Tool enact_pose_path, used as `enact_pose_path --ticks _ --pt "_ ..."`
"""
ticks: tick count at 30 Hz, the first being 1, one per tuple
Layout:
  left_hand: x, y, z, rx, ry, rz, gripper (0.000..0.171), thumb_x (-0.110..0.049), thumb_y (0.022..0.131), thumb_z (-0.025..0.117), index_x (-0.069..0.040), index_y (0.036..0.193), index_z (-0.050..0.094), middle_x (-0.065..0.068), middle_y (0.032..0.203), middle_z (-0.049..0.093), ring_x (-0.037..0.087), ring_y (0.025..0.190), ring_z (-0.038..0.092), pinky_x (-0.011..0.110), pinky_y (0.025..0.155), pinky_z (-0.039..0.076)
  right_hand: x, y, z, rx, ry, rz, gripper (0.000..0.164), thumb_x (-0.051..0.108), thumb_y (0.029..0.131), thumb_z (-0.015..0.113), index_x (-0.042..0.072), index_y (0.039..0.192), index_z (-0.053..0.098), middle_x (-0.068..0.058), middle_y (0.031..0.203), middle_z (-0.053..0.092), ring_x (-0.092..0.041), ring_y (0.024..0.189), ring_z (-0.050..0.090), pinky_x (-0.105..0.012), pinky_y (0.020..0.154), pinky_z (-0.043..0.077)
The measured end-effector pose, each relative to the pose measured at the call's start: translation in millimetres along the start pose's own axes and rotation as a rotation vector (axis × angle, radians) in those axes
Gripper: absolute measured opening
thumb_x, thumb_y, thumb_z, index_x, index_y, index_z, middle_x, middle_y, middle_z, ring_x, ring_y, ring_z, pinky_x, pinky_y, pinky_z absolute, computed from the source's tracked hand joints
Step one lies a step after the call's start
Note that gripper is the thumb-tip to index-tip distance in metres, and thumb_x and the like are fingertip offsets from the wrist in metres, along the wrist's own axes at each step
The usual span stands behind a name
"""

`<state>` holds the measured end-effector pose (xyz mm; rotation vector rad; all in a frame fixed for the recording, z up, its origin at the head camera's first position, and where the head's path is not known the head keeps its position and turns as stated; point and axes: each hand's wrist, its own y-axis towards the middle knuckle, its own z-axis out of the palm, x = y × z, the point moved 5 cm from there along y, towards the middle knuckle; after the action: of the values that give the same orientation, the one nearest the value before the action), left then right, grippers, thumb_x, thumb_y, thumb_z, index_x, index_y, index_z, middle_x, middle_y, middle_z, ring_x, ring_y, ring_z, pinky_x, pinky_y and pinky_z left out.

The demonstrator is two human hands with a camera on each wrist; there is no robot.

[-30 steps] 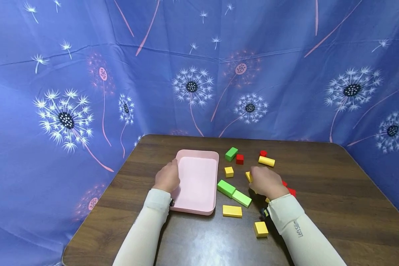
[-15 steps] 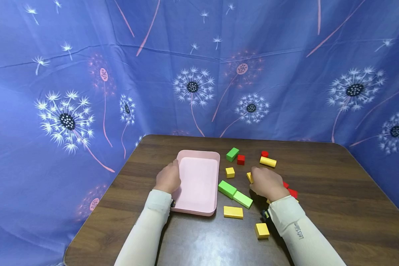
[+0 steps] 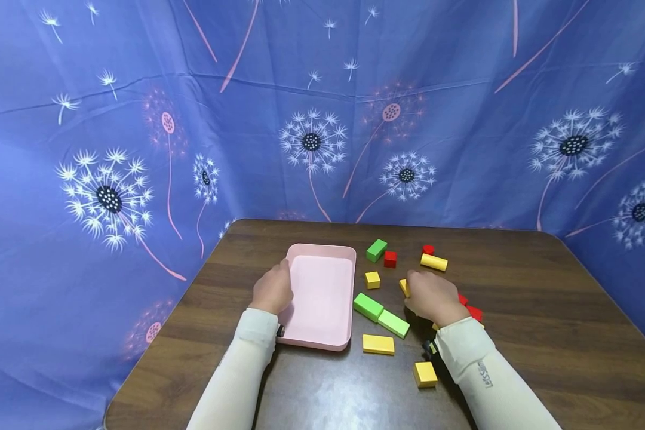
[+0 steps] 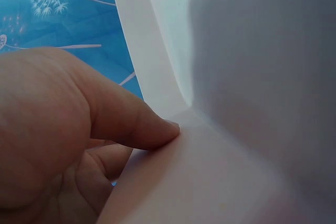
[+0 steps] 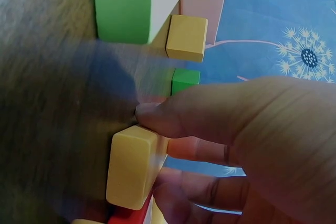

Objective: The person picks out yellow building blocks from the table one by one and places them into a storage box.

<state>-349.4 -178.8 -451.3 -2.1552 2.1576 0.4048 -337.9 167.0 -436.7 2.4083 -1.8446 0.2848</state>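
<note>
My left hand (image 3: 273, 289) grips the left wall of a pink tray (image 3: 322, 345); in the left wrist view its thumb (image 4: 152, 129) presses on the inner side, while the other fingers curl outside. Over a group of toy blocks on the right is my right hand (image 3: 435, 295). The right wrist view has a yellow block (image 5: 128, 169) pinched between the thumb (image 5: 173, 111) and fingers, low at the table. From above, the hand mostly hides it. A yellow piece (image 3: 405, 287) shows beside the fingertips, and red blocks (image 3: 474, 313) lie right of the hand.
Between tray and right hand lie green blocks (image 3: 368, 306), a yellow cube (image 3: 372, 280) and a flat yellow block (image 3: 378, 344). Farther back are a green block (image 3: 377, 250), a red cube (image 3: 390, 259) and a yellow cylinder (image 3: 434, 262). Another yellow cube (image 3: 425, 374) sits near the right sleeve.
The right hand has shifted very slightly, and a bit of yellow seen beneath it a second ago is now covered. The left hand and tray look unmoved; the head view has drifted a little.
</note>
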Motion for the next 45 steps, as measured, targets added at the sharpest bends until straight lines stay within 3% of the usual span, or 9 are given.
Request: enact_pose_path --ticks 16,27,35,45 --pt "4.2 0.4 -1.2 0.009 0.006 -0.035 0.059 -0.006 0.097 0.063 0.003 0.152 0.043 0.021 0.13 0.067 0.035 0.11 0.071 0.052 0.089 0.06 4 10 -3 -0.006 -0.041 -0.012 0.03 0.024 0.086 0.081 0.006 0.104 0.065 -0.002 0.078 0.061 -0.022 0.075 0.063 -0.046 0.053 0.051" --pt "-3.0 5.0 -0.1 0.008 0.01 -0.009 0.06 -0.007 0.097 0.064 0.002 0.152 0.044 0.021 0.131 0.067 0.034 0.109 0.071 0.051 0.09 0.06 -3 4 -3 0.015 -0.021 0.005 0.038 0.023 0.087 0.08 0.001 0.114 0.064 -0.004 0.081 0.062 -0.022 0.074 0.061 -0.044 0.052 0.049" --pt "-7.0 7.5 -6.6 -0.028 0.015 0.017 0.057 -0.008 0.097 0.065 0.002 0.149 0.046 0.02 0.126 0.068 0.035 0.104 0.072 0.052 0.087 0.06 -4 2 -8 -0.008 -0.016 0.008 0.036 0.023 0.087 0.079 0.001 0.11 0.062 -0.005 0.081 0.062 -0.024 0.074 0.062 -0.047 0.053 0.05" --pt "1.1 2.2 -1.1 0.004 0.023 -0.012 0.059 -0.008 0.096 0.065 0.0 0.151 0.046 0.019 0.128 0.068 0.034 0.107 0.072 0.052 0.087 0.06 1 4 1 -0.001 -0.018 -0.011 0.039 0.022 0.087 0.078 -0.002 0.114 0.063 -0.004 0.079 0.063 -0.024 0.072 0.062 -0.047 0.054 0.051"
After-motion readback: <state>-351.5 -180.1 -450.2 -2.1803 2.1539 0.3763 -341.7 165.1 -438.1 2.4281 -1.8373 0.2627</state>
